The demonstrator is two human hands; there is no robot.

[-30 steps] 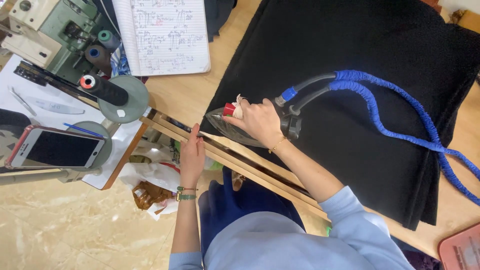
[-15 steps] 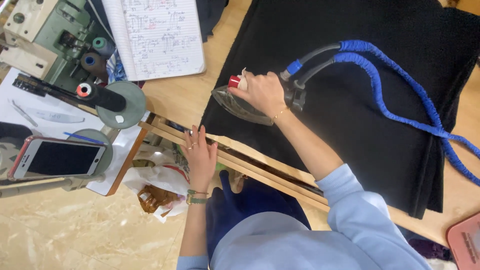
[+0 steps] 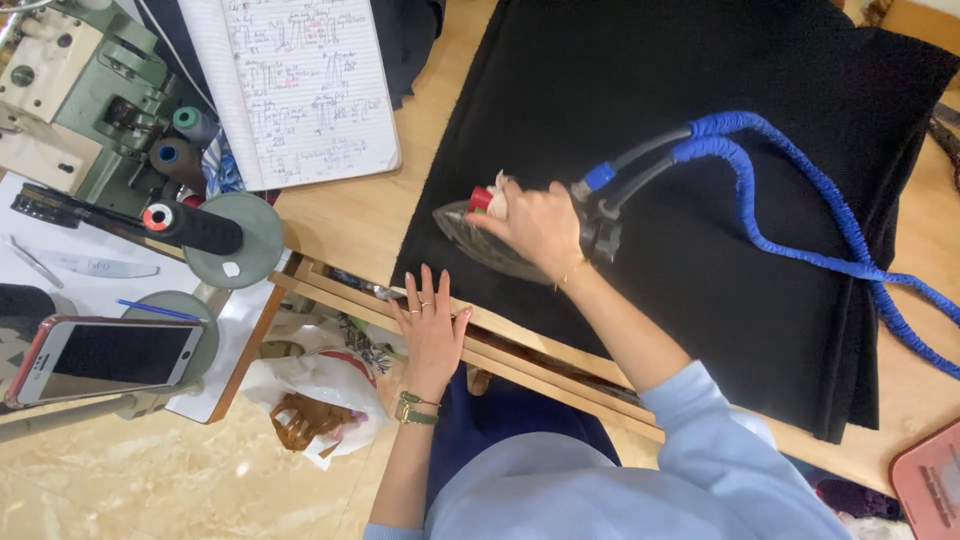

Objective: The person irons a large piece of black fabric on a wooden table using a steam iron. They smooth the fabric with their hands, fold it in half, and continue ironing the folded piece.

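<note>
steam iron [image 3: 490, 245]: on black fabric [image 3: 700, 150], near fabric's front-left corner; nose now pointed further left than half second ago, shifted slightly leftward. right hand [image 3: 535, 225]: grip closed around iron handle, thumb by red button. blue hose [image 3: 790, 215]: trailed rightward across fabric from iron's rear. left hand [image 3: 432, 325]: flat, fingers spread, nothing held, on wooden bench edge [image 3: 520, 340] just in front of fabric; moved up slightly. change read as pressing stroke along fabric's front edge.
</note>
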